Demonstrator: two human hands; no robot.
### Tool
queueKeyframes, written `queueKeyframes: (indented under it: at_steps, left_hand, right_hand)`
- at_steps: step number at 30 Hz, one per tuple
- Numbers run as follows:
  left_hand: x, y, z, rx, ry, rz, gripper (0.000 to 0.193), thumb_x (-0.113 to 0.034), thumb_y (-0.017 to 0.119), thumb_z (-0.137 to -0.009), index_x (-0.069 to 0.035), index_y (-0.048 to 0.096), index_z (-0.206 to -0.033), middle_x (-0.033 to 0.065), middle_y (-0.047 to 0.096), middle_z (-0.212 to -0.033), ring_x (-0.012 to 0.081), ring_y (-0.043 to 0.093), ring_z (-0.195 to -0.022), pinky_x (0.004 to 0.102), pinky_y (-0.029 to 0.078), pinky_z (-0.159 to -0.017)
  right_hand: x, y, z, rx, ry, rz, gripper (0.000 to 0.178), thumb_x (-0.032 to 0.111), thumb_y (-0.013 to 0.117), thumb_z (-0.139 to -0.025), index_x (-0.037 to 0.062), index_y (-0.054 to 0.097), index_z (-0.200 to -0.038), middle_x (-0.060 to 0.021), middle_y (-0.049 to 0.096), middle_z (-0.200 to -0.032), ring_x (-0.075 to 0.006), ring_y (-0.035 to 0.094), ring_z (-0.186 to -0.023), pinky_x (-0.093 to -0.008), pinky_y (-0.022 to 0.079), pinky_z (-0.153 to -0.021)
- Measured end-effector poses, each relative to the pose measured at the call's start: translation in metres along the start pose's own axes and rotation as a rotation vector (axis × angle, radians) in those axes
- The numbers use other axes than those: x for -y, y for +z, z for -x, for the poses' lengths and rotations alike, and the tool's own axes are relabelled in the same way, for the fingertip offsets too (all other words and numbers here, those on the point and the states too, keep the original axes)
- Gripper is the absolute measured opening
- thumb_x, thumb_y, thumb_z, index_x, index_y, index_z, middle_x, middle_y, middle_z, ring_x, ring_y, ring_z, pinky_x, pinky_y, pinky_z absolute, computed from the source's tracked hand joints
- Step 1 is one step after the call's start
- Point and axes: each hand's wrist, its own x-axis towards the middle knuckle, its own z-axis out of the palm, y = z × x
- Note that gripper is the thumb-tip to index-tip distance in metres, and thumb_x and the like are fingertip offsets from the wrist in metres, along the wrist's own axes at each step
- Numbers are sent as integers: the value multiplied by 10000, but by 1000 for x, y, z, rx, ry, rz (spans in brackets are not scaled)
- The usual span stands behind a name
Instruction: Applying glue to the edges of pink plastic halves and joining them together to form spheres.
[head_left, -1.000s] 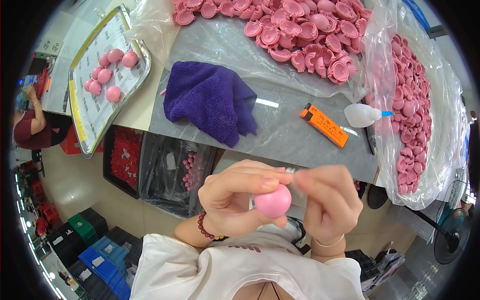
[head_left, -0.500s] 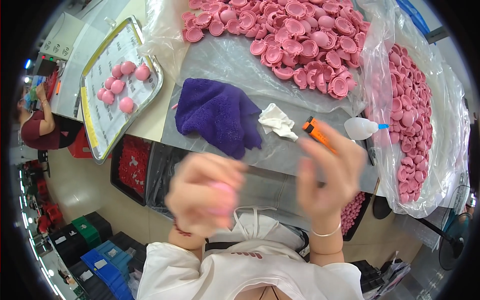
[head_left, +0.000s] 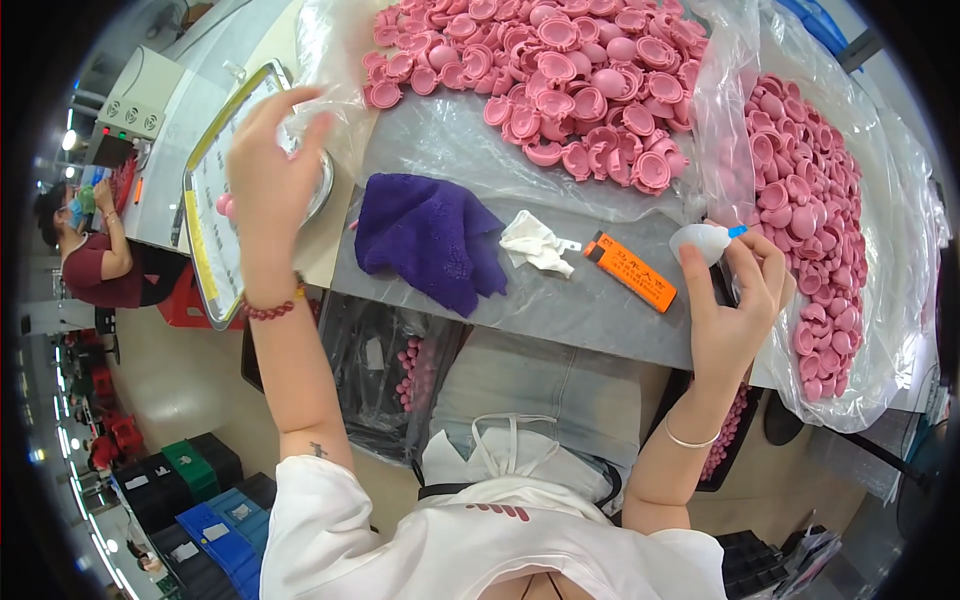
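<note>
My left hand (head_left: 268,185) reaches over the tray (head_left: 207,290) on the left, its thumb and fingers spread with nothing between them. Pink balls (head_left: 226,205) on the tray's paper lining peek out beside this hand, which hides the others. At the right, my right hand (head_left: 738,310) grips a small white squeeze bottle (head_left: 703,240) with a blue tip, between thumb and fingers. Left of that hand lies a flat orange tool (head_left: 632,270) with a dark end, which looks like a cutter. Near it are a crumpled white cloth (head_left: 537,242) and a purple cloth (head_left: 425,240).
Pink plastic half shells (head_left: 570,90) lie heaped on clear plastic sheeting at the back. Another heap (head_left: 810,220) fills a plastic bag at the right. Under the table edge stands a bin (head_left: 375,390) lined with plastic. A person (head_left: 100,255) works at the far left.
My left hand has moved from in front of me, where it held a pink ball, to over the tray, and has opened. My right hand has gone right and taken hold of the bottle.
</note>
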Motion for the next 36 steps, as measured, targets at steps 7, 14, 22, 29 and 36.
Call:
queueKeyframes:
  at_steps: [7, 14, 22, 29, 36]
  left_hand:
    - [-61, 78, -23, 376, 382, 254, 183, -106, 583, -675, -23, 567, -837, 121, 586, -810, 240, 570, -740, 320, 450, -673]
    - [-56, 56, -34, 572, 195, 373, 161, -67, 563, -742, -32, 551, -898, 31, 563, -763, 75, 535, -675, 228, 419, -546]
    - [-110, -10, 59, 487, 0, 1326, 191, -69, 554, -773, 30, 531, -935, 114, 553, -841, 122, 536, -682, 211, 429, -574]
    - [-150, 16, 121, 375, -251, 1460, 262, -85, 612, -741, 16, 519, -964, 172, 482, -1006, 165, 525, -791, 269, 454, -661]
    - [-157, 25, 140, 369, -306, 1808, 347, -42, 579, -751, 24, 457, -1069, 233, 448, -1111, 204, 506, -919, 283, 461, -712]
  right_hand:
    - [-12, -7, 7, -89, -3, -321, 180, 110, 570, -738, -25, 573, -858, -60, 538, -823, -159, 443, -810, -267, 358, -744]
    - [-13, -3, 13, -125, 165, -788, 249, 146, 565, -752, -49, 503, -894, -120, 591, -841, -142, 515, -670, -234, 409, -596]
    - [24, -19, 38, 244, 269, -1373, 400, 296, 534, -795, -64, 449, -947, -177, 574, -815, -159, 547, -665, -230, 425, -568]
    - [47, -17, 65, 390, 475, -1534, 367, 252, 511, -814, -38, 388, -1001, -226, 532, -964, -212, 582, -747, -262, 474, -579]
    - [45, -19, 70, 343, 357, -1522, 382, 295, 506, -817, -19, 380, -995, -208, 564, -881, -177, 571, -681, -240, 456, -544]
